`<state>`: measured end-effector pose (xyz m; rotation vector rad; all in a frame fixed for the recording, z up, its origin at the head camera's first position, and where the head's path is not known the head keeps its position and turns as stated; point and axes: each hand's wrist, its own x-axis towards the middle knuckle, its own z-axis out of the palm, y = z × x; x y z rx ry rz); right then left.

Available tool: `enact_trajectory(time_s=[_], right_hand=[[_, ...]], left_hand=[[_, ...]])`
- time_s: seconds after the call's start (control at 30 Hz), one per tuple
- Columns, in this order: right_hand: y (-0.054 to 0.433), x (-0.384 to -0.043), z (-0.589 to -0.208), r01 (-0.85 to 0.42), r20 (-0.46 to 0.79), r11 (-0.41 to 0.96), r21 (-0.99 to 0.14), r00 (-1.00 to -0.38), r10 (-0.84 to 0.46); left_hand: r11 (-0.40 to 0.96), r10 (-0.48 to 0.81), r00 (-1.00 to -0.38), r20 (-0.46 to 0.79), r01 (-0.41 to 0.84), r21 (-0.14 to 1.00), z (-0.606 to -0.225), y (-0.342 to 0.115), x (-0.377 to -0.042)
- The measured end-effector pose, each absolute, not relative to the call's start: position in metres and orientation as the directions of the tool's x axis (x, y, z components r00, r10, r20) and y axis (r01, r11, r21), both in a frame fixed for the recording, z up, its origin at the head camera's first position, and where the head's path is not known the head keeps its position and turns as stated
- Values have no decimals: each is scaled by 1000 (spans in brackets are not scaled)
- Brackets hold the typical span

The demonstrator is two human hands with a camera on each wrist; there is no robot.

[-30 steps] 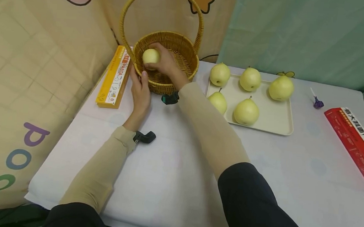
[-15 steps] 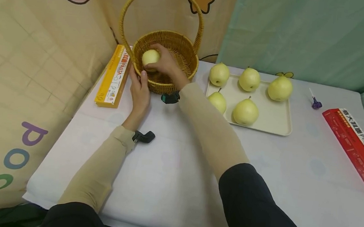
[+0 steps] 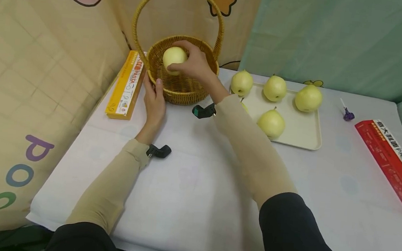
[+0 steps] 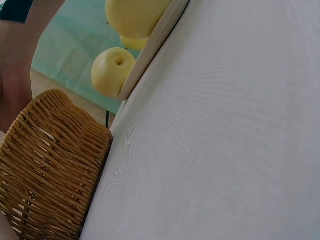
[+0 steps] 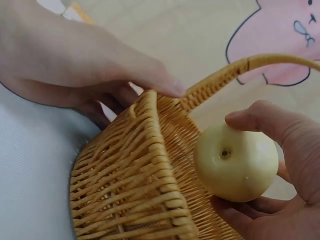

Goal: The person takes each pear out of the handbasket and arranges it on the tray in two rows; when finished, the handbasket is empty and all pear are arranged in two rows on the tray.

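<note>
My right hand (image 3: 196, 64) grips a pale yellow pear (image 3: 174, 58) over the round wicker basket (image 3: 185, 98). In the right wrist view, thumb and fingers wrap the pear (image 5: 235, 162) from the right, its dimpled end facing the camera. My left hand (image 3: 154, 104) holds the near left side of the basket, by the foot of its tall handle. The right wrist view shows the left thumb on the basket's rim, with the other fingers against the outside wall. Woven floor shows inside the basket below the pear.
Right of the basket, a cream tray (image 3: 300, 139) bears several pears (image 3: 272, 123), one partly hidden by the right sleeve. A yellow pasta box (image 3: 126, 86) lies left of the basket. Farther right lie a purple lollipop (image 3: 348, 114) and a red pasta box (image 3: 389, 166). Curtains stand behind.
My right hand has lifted the pear from low at the basket's left side and moved it up and to the right. The left hand stays at the basket.
</note>
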<state>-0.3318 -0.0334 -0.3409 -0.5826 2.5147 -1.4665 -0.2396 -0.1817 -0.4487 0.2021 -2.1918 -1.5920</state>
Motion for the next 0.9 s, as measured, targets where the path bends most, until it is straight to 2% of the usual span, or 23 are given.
enact_trajectory(time_s=[0.37, 0.7, 0.9], right_hand=[[0, -296, -313, -160, 52, 232, -960, -910, -412], [33, -268, -305, -187, 89, 245, -951, -927, -363], [52, -251, -303, -163, 101, 132, -978, -918, -382]], left_hand=[[309, -360, -900, 245, 132, 942, -448, -183, -240], [276, -350, -905, 240, 146, 950, -452, -183, -244], [271, -357, -905, 232, 137, 953, -451, -186, -243]])
